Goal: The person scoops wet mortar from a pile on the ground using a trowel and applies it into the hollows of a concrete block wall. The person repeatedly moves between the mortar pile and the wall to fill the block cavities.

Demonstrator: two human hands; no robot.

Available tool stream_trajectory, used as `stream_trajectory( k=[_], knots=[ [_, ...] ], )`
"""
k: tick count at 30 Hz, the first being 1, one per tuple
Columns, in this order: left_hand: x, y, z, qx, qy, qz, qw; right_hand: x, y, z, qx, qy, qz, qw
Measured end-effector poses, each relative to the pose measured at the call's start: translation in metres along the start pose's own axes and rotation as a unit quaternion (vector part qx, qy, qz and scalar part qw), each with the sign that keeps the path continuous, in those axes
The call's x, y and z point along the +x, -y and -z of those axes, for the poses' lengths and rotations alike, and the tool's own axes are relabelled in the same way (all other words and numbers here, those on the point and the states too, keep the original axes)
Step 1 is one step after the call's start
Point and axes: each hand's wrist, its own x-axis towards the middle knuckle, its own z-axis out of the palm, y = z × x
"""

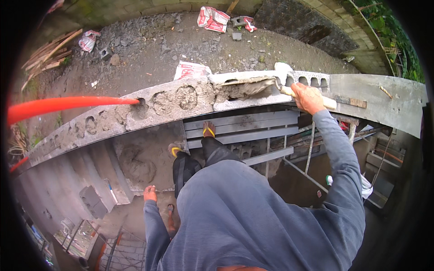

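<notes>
My right hand (309, 98) is closed around the pale handle of a trowel (264, 86). Grey mortar (253, 90) coats the blade, which lies over the top of a hollow concrete block (221, 106) in the wall. Farther left along the wall top, the block cores (176, 101) are filled with mortar. My left hand (150, 193) hangs low beside my body, its fingers loosely bent and apart, with nothing visible in it. A heap of wet mortar (138, 162) lies on the surface beyond that hand.
Metal planks (244, 124) support my feet in yellow-strapped slippers, beside scaffold poles (310, 147). An orange pipe (72, 108) reaches into the wall top. Across the wall are rubble, torn sacks (213, 19) and scrap wood (49, 54). Part of another person's leg (171, 219) shows below.
</notes>
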Motion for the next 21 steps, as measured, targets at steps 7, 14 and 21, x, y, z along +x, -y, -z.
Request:
stream_trajectory(
  k=[7,14,21],
  knots=[
    [-0.022,-0.044,0.014,0.017,0.062,0.067,0.996,-0.070,-0.003,-0.018,0.053,-0.073,-0.135,0.987],
    [-0.049,-0.082,-0.015,-0.064,0.106,0.140,0.982,-0.126,0.081,-0.051,0.350,0.043,-0.340,0.872],
    [-0.039,-0.112,-0.013,-0.113,0.112,0.100,0.982,-0.082,0.131,-0.053,0.608,0.153,-0.350,0.696]
  ],
)
